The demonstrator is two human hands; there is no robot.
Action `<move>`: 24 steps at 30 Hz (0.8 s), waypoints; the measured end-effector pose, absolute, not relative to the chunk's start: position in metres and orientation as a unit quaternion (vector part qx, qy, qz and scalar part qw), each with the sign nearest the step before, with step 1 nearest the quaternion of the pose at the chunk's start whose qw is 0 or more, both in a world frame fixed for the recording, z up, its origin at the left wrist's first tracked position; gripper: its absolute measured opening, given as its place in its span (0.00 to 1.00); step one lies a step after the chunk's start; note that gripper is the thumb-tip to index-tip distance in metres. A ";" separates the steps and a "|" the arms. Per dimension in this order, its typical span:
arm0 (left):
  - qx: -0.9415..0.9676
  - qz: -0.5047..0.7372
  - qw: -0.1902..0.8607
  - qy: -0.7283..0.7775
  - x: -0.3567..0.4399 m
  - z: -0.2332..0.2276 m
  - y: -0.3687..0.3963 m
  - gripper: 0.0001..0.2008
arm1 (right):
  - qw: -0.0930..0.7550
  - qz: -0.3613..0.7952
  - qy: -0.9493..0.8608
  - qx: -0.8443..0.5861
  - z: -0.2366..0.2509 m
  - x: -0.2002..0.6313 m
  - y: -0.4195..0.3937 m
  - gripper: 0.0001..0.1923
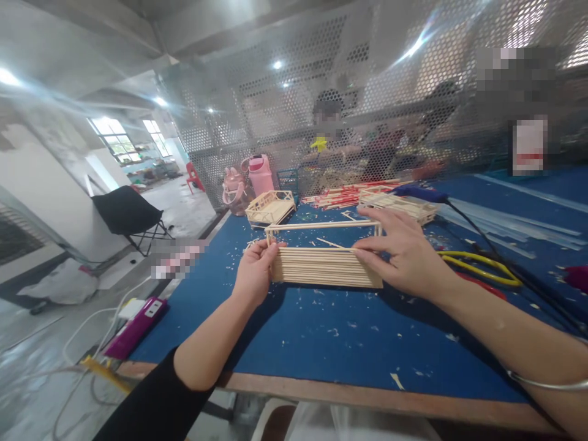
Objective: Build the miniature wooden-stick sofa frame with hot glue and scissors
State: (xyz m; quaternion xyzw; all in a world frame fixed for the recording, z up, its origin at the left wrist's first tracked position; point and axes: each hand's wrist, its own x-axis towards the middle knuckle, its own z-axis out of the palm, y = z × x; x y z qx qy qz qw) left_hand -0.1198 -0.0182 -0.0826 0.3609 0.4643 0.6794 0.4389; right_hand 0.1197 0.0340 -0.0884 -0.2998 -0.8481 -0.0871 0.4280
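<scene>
Between my two hands is a small wooden stick model, a slatted panel of pale sticks with a thin rail frame along its far side. My left hand pinches its left end, thumb on top. At the right end, my right hand grips it, thumb along the slats and fingers around the corner post of the rail. The model is held just over the blue tabletop; whether it touches the surface is unclear. Behind it stands a similar stick model, and another stick model lies partly hidden beyond my right hand.
Red-and-pale sticks lie piled at the back. A blue-handled tool with a black cable, clear strips and yellow-handled pliers or scissors are on the right. Pink bottles stand back left; a purple power strip sits at the left edge.
</scene>
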 end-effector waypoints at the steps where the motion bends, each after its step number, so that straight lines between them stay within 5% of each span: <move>1: 0.365 0.676 0.438 0.467 -0.121 -0.083 -0.019 0.21 | 0.426 -0.077 -0.851 -0.297 -0.089 0.120 0.034 0.15; 9: 0.380 0.662 0.411 0.498 -0.121 -0.080 -0.025 0.24 | 0.471 0.279 -0.801 -0.244 -0.067 0.156 0.050 0.10; 12: 0.376 0.665 0.400 0.506 -0.120 -0.079 -0.025 0.25 | 0.353 0.402 -0.784 -0.314 -0.059 0.170 0.055 0.13; 14: 0.376 0.666 0.388 0.514 -0.119 -0.079 -0.024 0.25 | 0.232 0.422 -0.804 -0.348 -0.058 0.170 0.055 0.14; 16: 0.379 0.667 0.381 0.517 -0.118 -0.078 -0.023 0.25 | 0.197 0.407 -0.816 -0.361 -0.060 0.166 0.054 0.12; 24: 0.389 0.664 0.374 0.517 -0.118 -0.077 -0.023 0.25 | 0.341 0.460 -0.741 -0.351 -0.073 0.142 0.053 0.15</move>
